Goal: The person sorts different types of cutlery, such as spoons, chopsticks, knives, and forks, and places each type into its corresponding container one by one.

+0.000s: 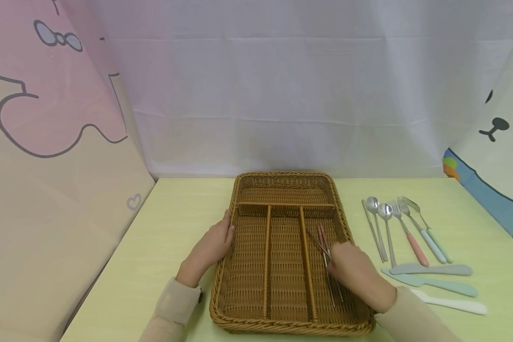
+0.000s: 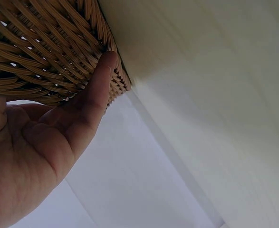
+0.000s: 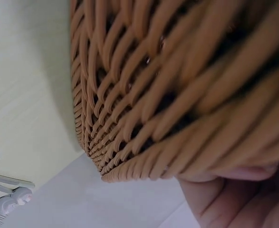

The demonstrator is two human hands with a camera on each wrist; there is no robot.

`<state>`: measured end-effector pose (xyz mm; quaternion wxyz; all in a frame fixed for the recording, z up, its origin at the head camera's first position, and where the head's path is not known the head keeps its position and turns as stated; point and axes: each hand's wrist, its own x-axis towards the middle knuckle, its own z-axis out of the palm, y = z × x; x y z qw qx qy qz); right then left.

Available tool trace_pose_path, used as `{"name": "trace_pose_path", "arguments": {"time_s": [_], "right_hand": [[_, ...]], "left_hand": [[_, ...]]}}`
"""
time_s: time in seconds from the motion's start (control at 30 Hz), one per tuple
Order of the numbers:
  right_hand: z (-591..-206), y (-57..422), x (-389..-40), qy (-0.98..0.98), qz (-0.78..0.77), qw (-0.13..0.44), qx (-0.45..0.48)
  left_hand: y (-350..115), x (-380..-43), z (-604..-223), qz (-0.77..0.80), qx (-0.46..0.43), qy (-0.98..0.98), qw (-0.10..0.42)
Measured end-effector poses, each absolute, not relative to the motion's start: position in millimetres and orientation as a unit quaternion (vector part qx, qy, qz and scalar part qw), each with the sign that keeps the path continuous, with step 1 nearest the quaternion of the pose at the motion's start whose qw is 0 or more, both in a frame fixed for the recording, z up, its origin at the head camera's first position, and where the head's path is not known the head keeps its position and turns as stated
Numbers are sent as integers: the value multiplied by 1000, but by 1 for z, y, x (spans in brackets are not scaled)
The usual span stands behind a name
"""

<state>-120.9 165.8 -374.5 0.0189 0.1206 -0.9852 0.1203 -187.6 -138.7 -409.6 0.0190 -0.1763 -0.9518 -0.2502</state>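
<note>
Head view: the left hand (image 1: 211, 240) lies along the left side of the basket (image 1: 282, 326), fingers straight and touching it; the right hand (image 1: 352, 268) reaches over the basket's right rim, fingers curled around a chopstick (image 1: 315, 239) above two other chopsticks (image 1: 329, 280) in its right compartment. Left wrist view: an extended finger touches the basket's outer wall. Right wrist view: the basket hides the hand's grip.

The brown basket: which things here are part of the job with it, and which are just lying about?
Part of the job:
basket
left hand, at its side
right hand, reaching into it
chopsticks inside it

Lying about to its right, perhaps for later:
two spoons
three forks
three knives
slim metal sticks
</note>
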Motion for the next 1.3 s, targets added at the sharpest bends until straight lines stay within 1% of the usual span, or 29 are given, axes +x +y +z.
{"name": "trace_pose_path", "arguments": {"time_s": [0.13,0.2,0.6,0.87,0.93,1.13,1.3], "right_hand": [[-377,165,-121,-985,110,28,131],[-378,164,-122,-984,113,22,139],[-381,165,-127,-951,211,-74,215],[-384,168,-130,-925,198,-118,303],[-385,168,-132,-921,197,-121,314],[-386,169,-133,-916,195,-105,336],[-384,170,-132,-918,189,-97,336]], "left_hand": [[-138,-188,-409,-250,-173,-952,15],[-138,-188,-408,-249,-172,-953,14],[-139,-189,-408,-250,-171,-953,12],[-139,-189,-406,-247,-168,-954,6],[-139,-189,-406,-247,-169,-954,6],[-139,-188,-406,-246,-170,-954,7],[-139,-189,-407,-250,-168,-953,4]]}}
